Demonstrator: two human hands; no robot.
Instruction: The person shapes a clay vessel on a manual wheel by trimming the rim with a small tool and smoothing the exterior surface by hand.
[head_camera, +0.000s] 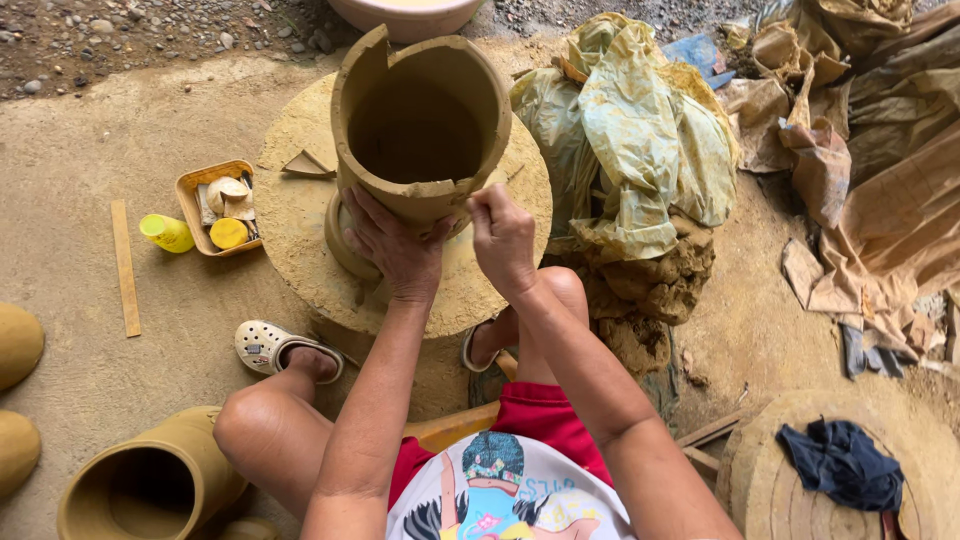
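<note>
A tall, open clay cylinder (418, 130) with an uneven, jagged rim stands on a round clay-smeared turntable (290, 190). My left hand (393, 243) presses flat against the near outer wall of the cylinder, fingers spread. My right hand (503, 236) pinches the near rim at the right, fingers closed on the clay edge. A small triangular clay offcut (306, 165) lies on the turntable to the left of the cylinder.
A small tray (214, 208) of tools and a yellow cup (165, 232) sit left, beside a wooden stick (125, 267). A clay lump (650, 280) under plastic sheeting (630, 130) is right. A finished clay cylinder (150, 485) lies lower left. A dark rag (842, 462) rests on another round board.
</note>
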